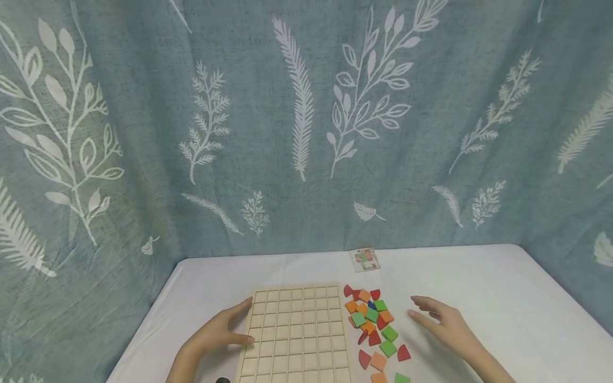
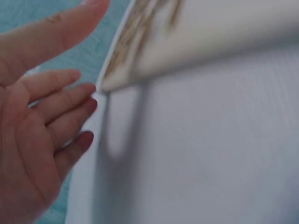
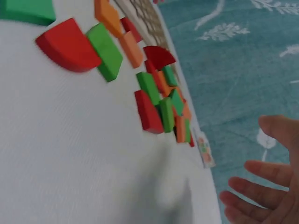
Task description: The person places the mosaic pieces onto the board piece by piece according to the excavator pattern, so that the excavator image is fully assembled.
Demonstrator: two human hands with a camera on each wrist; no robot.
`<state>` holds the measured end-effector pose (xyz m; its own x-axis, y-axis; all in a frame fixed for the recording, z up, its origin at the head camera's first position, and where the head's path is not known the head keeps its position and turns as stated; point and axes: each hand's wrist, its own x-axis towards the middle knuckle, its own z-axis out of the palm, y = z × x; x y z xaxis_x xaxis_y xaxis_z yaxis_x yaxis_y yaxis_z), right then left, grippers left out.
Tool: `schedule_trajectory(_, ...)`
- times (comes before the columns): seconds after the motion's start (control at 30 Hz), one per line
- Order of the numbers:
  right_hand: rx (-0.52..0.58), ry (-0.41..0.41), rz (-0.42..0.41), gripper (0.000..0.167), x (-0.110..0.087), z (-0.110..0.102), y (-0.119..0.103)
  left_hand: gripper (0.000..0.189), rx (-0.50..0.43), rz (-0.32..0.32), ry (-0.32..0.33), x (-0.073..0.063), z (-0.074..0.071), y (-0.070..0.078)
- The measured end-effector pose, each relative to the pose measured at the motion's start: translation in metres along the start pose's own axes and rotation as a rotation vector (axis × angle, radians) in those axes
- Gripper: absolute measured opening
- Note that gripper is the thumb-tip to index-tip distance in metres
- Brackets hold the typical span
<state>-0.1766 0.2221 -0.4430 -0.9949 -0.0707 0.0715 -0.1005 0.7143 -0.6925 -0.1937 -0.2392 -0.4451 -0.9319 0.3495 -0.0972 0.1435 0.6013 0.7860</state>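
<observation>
A pale wooden grid board [image 1: 296, 330] lies on the white table, its square cells bare. At its left edge is my left hand [image 1: 217, 332], thumb and fingers spread apart; in the left wrist view the same hand [image 2: 32, 126] holds nothing. Flat colored blocks lie scattered along the board's right side: green squares [image 1: 388, 348], orange squares [image 1: 378, 361] and red quarter-circle pieces [image 1: 404, 352]. To the right of these pieces hovers my right hand [image 1: 442, 322], fingers relaxed and gripping nothing, as the right wrist view also shows [image 3: 266, 182].
A small card with a colored pattern [image 1: 365, 259] lies near the table's back edge. Behind the white table [image 1: 479, 282] hangs a blue-green curtain [image 1: 268, 133] with white leaf prints. Some small black thing [image 1: 222, 380] shows at the bottom edge, left of the board.
</observation>
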Motion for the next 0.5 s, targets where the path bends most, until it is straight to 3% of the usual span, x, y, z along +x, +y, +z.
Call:
schedule_trajectory(0.33,0.073,-0.046,0.050,0.040,0.015,0.020,-0.011,0.099,0.001,0.053,-0.058,-0.002,0.001,-0.023)
schedule_trajectory(0.5,0.078,-0.088,-0.034,0.030,0.026,0.034,-0.021,0.100,0.003,0.075,-0.101,-0.005,-0.005,-0.027)
